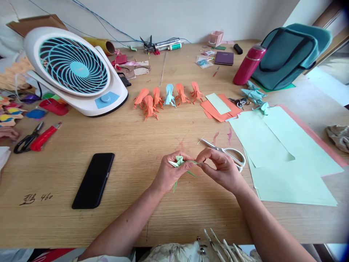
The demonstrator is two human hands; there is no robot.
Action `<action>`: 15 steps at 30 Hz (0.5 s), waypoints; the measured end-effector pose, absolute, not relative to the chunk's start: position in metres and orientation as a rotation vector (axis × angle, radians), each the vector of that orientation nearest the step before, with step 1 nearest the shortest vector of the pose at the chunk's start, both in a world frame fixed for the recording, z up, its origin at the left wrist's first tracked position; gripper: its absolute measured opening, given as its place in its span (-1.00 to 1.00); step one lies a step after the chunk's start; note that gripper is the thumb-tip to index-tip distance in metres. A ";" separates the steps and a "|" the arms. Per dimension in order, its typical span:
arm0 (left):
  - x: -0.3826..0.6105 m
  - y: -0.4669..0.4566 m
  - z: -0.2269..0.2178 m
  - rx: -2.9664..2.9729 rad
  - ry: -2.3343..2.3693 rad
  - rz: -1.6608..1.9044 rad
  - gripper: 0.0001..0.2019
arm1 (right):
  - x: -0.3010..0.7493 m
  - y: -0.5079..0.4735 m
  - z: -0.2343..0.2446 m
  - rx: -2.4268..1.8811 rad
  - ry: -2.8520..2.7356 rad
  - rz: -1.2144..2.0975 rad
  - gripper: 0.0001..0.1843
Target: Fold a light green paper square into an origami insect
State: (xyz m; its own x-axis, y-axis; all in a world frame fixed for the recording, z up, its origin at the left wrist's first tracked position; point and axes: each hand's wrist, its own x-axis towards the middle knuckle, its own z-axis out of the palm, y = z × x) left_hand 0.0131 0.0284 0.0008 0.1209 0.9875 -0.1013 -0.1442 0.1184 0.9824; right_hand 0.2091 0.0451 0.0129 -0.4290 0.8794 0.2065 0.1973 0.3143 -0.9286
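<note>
A pale green folded paper figure (178, 160) with thin pointed legs is held above the table near its front edge. My left hand (172, 169) is closed around its body, thumb on top. Thumb and forefinger of my right hand (219, 168) pinch the tip of one narrow leg stretching to the right. Two other green points hang below my left hand. Scissors with white handles (235, 155) lie just behind my right hand, partly covered by it. Farther back stand several finished orange paper insects (148, 106) and one light blue paper insect (169, 95).
A white fan (76, 69) stands at the left, with black scissors (27, 140), a red cutter (45, 138) and a phone (93, 181) nearer. Green paper sheets (289, 182) cover the right side. Behind them are a red bottle (249, 64) and a teal bag (286, 58). Another person's hand (8, 133) shows at far left.
</note>
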 end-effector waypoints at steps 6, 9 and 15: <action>0.004 0.028 0.001 1.132 1.087 1.050 -0.79 | 0.206 0.047 0.008 -0.871 -1.944 1.017 -0.87; 0.003 0.027 0.003 1.119 1.080 1.043 -0.79 | 0.203 0.048 0.006 -0.856 -1.960 0.961 -0.84; 0.004 0.026 0.005 1.094 1.095 1.012 -0.73 | 0.202 0.049 0.005 -0.784 -1.972 0.877 -0.77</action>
